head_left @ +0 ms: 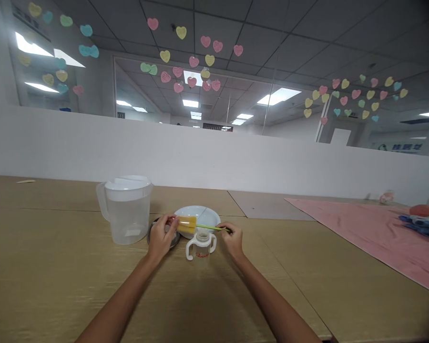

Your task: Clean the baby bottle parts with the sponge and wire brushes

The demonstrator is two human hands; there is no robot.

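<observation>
My left hand (161, 236) is closed around a translucent orange-yellow cylindrical piece (187, 224), held on its side. A thin green stick (208, 227) runs from the open end of that piece to my right hand (232, 238), whose fingers pinch it; whether it has a brush head inside I cannot tell. Just below stands a small clear bottle (201, 250) with white handles on both sides, upright and uncapped, with red print. Behind it is a white bowl (209, 215). Partly covered by my left hand, a dark-rimmed round dish (174, 242) lies on the table.
A translucent lidded pitcher (129, 216) holding clear liquid stands to the left on the wooden table (57, 267). On the right lie a pink cloth (372, 238) and a blue and red bundle (423, 221). A white wall (200, 162) with windows closes off the back.
</observation>
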